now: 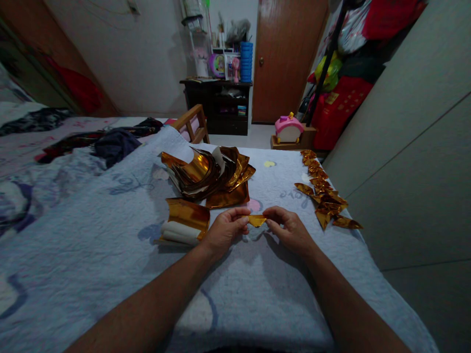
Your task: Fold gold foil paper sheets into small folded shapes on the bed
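Between my two hands a small folded piece of gold foil paper (257, 220) is held out level, just above the quilt. My left hand (228, 228) pinches its left end and my right hand (288, 228) pinches its right end. Left of my left hand lies a curled stack of gold foil sheets (188, 215), white backing showing at the front. Behind it fans a larger pile of gold foil sheets (209, 174). Off to the right, several folded gold foil pieces (327, 202) lie in a row near the bed's edge.
A patterned blue-grey quilt (121, 260) covers the bed under everything. Dark clothes (117, 145) lie at the left. A wooden rail (195, 125) stands at the far edge. Beyond are a dark cabinet (217, 105), a pink toy (289, 129) and a pale wardrobe (412, 162) along the right.
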Demonstrator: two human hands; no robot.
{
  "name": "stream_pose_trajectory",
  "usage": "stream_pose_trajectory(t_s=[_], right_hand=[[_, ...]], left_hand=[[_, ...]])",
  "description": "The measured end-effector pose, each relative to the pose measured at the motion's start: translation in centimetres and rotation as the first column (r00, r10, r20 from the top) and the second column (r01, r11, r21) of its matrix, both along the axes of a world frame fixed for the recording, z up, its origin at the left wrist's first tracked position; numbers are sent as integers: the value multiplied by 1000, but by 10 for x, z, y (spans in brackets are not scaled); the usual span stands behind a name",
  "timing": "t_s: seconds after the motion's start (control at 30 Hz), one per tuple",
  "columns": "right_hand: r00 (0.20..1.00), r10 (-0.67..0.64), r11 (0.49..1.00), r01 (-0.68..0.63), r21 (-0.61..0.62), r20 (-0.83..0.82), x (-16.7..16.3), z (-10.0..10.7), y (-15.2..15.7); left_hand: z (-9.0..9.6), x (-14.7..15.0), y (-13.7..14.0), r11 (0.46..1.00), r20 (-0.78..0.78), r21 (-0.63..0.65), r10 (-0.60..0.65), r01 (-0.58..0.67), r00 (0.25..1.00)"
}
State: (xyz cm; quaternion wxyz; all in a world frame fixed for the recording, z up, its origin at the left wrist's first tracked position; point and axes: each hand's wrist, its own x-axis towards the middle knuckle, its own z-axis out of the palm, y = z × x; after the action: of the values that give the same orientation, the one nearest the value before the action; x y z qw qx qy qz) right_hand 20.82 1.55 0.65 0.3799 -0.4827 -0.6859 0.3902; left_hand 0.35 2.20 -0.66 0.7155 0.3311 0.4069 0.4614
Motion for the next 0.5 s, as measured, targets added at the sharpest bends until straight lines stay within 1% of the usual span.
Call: stream_pose_trajectory(t_s=[0.17, 0.4, 0.5], right_hand=[[999, 15, 1000, -16, -26, -47, 1, -2, 1], [977, 60, 980, -96, -173, -205, 2, 1, 0], [958, 76, 969, -136, -205, -276, 3, 3, 0]], left_hand=[[2, 1, -1, 999, -48, 47, 9, -7, 999], [3, 1, -2, 996, -104, 85, 13, -4, 994], [2, 1, -2, 996, -113, 85, 13, -4, 993]])
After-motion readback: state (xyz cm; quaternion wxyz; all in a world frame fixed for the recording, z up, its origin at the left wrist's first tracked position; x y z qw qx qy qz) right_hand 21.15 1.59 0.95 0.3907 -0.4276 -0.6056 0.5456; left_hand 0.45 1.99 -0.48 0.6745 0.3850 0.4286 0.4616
